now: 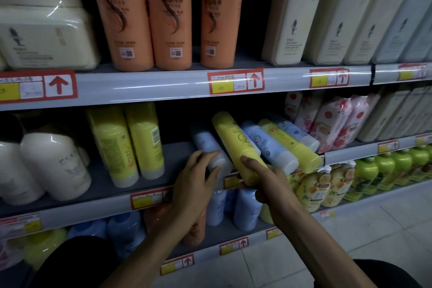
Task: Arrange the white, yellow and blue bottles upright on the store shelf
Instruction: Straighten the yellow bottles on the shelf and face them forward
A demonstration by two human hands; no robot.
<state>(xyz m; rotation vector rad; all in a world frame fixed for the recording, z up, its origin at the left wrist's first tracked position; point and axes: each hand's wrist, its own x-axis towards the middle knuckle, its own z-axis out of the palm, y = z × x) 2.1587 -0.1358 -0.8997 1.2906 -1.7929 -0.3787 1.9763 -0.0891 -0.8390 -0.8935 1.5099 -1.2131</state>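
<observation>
- Bottles: yellow bottle [236, 145] tilted, lower end past shelf [102, 182] front edge; blue bottle [205, 145] tilted beside it.
- Right hand [268, 184] grips yellow bottle, forefinger straight.
- Left hand [196, 177] curls over blue bottle's cap.

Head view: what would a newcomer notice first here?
Centre, on the middle shelf, the right hand grips a leaning yellow plastic bottle, while the left hand holds a toppled pale blue plastic bottle beside it. Above, three tall orange plastic bottles stand upright on the upper shelf.
</observation>
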